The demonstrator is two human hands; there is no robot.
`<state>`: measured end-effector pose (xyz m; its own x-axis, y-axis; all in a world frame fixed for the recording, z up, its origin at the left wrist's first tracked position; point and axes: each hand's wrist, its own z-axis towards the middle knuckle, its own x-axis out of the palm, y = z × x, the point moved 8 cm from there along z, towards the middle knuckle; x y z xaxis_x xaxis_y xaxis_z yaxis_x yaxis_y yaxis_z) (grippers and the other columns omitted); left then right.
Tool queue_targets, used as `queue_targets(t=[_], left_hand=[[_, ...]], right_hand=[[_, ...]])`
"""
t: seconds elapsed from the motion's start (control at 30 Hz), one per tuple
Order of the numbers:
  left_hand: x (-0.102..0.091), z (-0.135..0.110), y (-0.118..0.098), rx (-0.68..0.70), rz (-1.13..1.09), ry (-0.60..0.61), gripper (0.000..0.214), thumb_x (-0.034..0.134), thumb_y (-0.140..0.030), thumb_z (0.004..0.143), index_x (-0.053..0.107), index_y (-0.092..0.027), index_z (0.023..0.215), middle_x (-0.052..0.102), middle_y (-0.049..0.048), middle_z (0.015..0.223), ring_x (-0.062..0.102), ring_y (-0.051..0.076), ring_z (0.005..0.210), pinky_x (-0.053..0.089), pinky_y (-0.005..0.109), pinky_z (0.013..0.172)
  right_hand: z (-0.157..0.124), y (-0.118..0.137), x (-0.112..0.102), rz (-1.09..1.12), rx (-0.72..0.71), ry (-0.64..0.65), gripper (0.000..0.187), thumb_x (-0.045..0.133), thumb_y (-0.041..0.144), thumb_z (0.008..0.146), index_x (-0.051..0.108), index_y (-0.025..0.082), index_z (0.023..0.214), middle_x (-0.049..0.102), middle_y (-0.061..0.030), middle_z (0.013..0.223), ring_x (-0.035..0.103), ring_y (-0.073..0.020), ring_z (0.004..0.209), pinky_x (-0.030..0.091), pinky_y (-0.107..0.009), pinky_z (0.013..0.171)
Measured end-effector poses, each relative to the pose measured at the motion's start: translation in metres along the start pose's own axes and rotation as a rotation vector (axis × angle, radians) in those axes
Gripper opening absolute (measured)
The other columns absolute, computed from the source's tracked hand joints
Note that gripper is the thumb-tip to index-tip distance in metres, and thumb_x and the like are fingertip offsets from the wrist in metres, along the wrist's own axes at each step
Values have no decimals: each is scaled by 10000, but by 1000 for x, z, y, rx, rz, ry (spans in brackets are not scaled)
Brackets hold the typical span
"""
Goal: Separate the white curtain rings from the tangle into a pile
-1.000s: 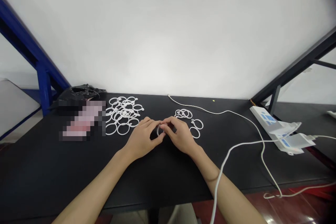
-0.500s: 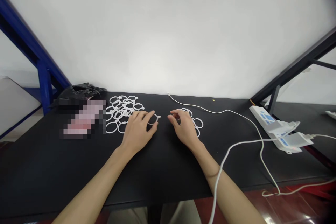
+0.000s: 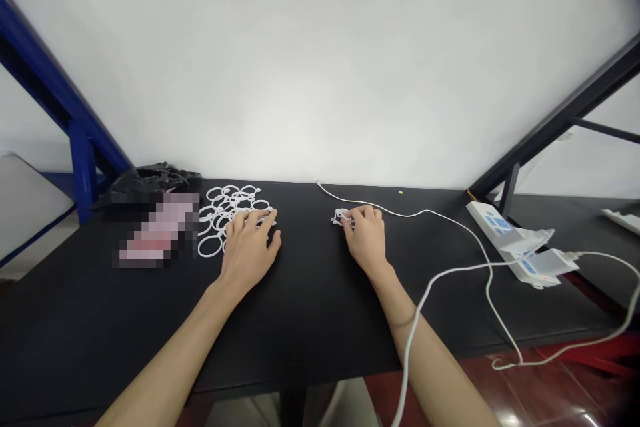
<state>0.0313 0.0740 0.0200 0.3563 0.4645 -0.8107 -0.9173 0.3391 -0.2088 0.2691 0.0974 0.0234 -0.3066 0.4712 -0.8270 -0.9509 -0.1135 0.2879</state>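
Note:
Several thin white plastic rings (image 3: 210, 246), each with a small round tab, lie overlapping on the black table. My left hand (image 3: 249, 243) is over the right side of this pile, palm down, with fingers and thumb apart; it covers part of the rings. To the right, my right hand (image 3: 367, 237) has its thumb and fingers closed on a small bunch of white rings (image 3: 339, 215). The bunch sticks out left of the fingertips, and the hand hides the rest of it. Bare black table separates the two hands.
A crumpled black plastic bag (image 3: 150, 180) sits at the back left, beside a blurred pinkish item (image 3: 160, 227). A white power strip (image 3: 515, 240) with chargers is at the right. White cables (image 3: 450, 273) run across the table and over my right forearm.
My left hand has moved left onto the pile, away from the ring near its thumb. My right hand has shifted right and closed on the rings that were spread beneath and beside it.

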Motion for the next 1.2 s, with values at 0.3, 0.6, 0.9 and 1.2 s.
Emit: queue_targets(t=[0.3, 0.6, 0.9, 1.2], left_hand=[[12, -8, -33, 166, -356, 135, 580, 503, -436, 943, 371, -222, 1466, 610, 86, 1219, 515, 262, 1137, 420, 465, 1009], [22, -11, -37, 176, -463, 202, 375, 473, -411, 965, 495, -216, 1285, 643, 87, 1139, 556, 261, 1082, 452, 472, 965], [22, -10, -42, 200, -450, 221, 361, 604, -402, 899, 534, -224, 1205, 638, 55, 1074, 538, 253, 1034, 476, 439, 908], [17, -11, -44, 201, -456, 206, 343, 569, -436, 917, 567, -221, 1184, 633, 53, 1011, 536, 243, 990, 458, 445, 927]], right_hand=[[-17, 51, 21, 1108, 175, 429, 294, 730, 470, 753, 659, 185, 754, 602, 18, 699, 518, -127, 640, 415, -268, 632], [-36, 78, 35, 1218, 121, 640, 317, 774, 458, 703, 623, 184, 761, 634, 16, 768, 563, -127, 704, 460, -268, 689], [-22, 62, 21, 1019, 61, 399, 248, 694, 442, 808, 656, 197, 793, 624, 22, 683, 535, -115, 617, 429, -250, 610], [-21, 60, 26, 1150, 118, 503, 380, 707, 545, 764, 583, 188, 719, 580, 39, 632, 505, -95, 536, 423, -238, 546]])
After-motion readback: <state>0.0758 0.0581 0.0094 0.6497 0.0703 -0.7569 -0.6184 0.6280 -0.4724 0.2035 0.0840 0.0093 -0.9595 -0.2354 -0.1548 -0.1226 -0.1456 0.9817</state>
